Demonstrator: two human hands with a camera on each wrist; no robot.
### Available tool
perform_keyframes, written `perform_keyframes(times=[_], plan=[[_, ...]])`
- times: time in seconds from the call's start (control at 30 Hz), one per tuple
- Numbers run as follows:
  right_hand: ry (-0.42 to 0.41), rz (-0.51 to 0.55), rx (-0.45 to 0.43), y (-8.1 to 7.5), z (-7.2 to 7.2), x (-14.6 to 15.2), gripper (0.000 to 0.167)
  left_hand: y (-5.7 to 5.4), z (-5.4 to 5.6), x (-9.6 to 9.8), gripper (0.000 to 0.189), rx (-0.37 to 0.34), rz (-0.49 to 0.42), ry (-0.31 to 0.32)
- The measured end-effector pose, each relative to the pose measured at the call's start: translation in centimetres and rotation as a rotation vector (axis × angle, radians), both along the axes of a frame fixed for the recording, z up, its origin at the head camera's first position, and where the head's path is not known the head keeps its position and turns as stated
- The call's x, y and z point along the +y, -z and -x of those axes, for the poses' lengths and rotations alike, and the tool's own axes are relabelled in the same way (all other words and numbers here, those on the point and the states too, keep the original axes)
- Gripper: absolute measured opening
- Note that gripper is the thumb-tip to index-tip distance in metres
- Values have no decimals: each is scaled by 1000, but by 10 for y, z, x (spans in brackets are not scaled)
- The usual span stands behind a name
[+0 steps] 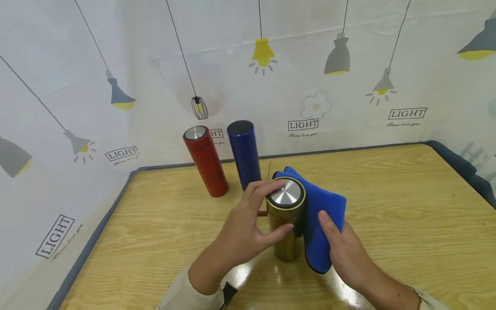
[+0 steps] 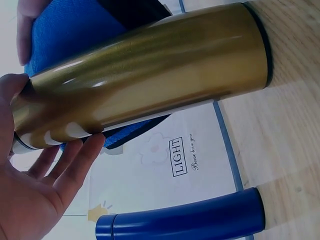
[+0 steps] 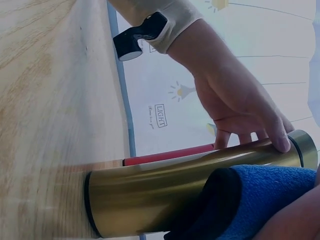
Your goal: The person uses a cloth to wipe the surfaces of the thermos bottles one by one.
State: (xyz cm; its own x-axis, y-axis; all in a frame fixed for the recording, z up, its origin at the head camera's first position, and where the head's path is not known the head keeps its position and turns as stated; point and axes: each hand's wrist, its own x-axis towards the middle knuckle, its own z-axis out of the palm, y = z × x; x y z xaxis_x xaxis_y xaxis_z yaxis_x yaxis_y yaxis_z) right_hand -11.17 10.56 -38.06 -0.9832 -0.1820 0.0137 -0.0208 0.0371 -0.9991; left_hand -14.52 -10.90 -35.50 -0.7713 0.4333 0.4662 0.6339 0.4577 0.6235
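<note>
A gold thermos [image 1: 287, 249] with a shiny steel lid top [image 1: 286, 193] stands upright on the wooden table. Its upper part is gripped by my left hand [image 1: 238, 228], thumb on the near side and fingers around the far left side, one fingertip on the lid. My right hand [image 1: 348, 254] holds a folded blue cloth [image 1: 323, 202] with dark edging, thumb on top, against the thermos's right side. In the left wrist view the cloth [image 2: 70, 37] lies behind the gold body [image 2: 160, 70]. Most right-hand fingers are hidden behind the cloth.
Behind the left hand stand a red thermos [image 1: 205, 165] with a steel lid top and a blue thermos [image 1: 246, 155]. A white backdrop [image 1: 232, 26] printed with lamps rises along the table's far and left edges. Dark fabric [image 1: 453, 159] lies at the far right corner.
</note>
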Motion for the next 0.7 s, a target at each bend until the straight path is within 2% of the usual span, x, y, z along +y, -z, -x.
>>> perform_keyframes(times=[0.2,0.53,0.7], plan=[[-2,-8,-26,0,2,-2,46,0,1,-1,78,45,-5,23],[-2,-1,-37,2,0,-3,46,0,-1,-3,81,-61,-38,36],[-9,-4,11,2,-1,-1,44,-2,-1,-1,83,-43,-51,21]])
